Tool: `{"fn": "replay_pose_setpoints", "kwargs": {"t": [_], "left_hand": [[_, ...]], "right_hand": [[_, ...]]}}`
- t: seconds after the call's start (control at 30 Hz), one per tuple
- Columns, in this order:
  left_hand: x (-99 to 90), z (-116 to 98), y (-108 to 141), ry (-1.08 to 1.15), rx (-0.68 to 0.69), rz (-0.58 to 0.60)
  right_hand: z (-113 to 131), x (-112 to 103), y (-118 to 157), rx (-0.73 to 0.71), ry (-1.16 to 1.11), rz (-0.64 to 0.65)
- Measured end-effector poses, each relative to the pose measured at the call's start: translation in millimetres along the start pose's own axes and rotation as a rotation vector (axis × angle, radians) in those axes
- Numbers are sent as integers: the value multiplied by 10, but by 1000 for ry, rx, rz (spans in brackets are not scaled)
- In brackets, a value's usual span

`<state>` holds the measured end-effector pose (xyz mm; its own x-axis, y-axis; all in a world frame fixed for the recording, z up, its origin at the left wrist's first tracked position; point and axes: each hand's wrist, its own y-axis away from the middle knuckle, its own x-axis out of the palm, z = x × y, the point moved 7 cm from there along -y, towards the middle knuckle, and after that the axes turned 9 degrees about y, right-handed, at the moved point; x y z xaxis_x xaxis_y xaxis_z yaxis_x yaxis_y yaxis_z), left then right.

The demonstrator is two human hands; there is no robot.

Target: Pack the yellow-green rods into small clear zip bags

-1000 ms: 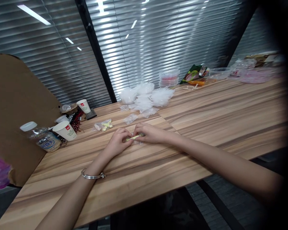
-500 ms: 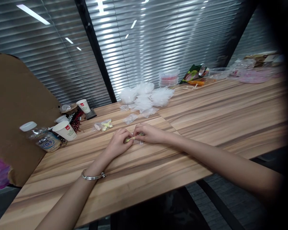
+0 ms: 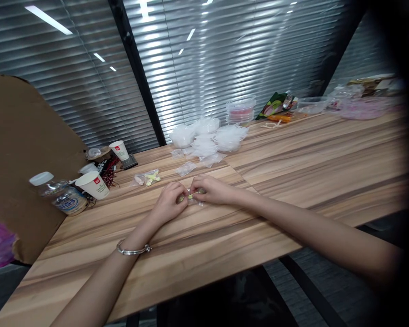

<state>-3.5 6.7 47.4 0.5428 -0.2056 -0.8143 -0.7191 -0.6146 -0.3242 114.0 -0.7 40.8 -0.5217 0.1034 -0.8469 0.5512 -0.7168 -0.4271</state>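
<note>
Close together over the wooden table, my left hand and my right hand pinch a small clear plastic bag with something yellow-green at it. Fingers cover most of the bag, so I cannot tell what the yellow-green piece is. Left of my hands lie small clear bags, one with yellow pieces and one with a pinkish piece. Beyond my fingers a flat clear bag rests on the table, in front of a heap of clear plastic bags.
At the left stand a plastic bottle, a paper cup and a second paper cup, beside a cardboard panel. Stacked round tubs, a green packet and a pink plastic tray line the back edge by the blinds.
Both hands stay nearly in place, with only a slight shift of the fingers on the small bag. The whole view has moved very slightly.
</note>
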Motion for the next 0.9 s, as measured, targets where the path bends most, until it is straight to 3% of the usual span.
{"fn": "replay_pose_setpoints", "kwargs": {"t": [0.4, 0.67, 0.8, 0.9], "left_hand": [[-32, -1, 16, 51, 9, -80], [-153, -2, 24, 102, -6, -177], [-211, -17, 37, 91, 16, -247], [-162, -1, 25, 118, 3, -198]], "right_hand": [[-55, -10, 4, 56, -149, -48], [-83, -197, 7, 65, -164, -208], [-78, -212, 5, 62, -181, -194], [-72, -190, -1, 47, -156, -159]]}}
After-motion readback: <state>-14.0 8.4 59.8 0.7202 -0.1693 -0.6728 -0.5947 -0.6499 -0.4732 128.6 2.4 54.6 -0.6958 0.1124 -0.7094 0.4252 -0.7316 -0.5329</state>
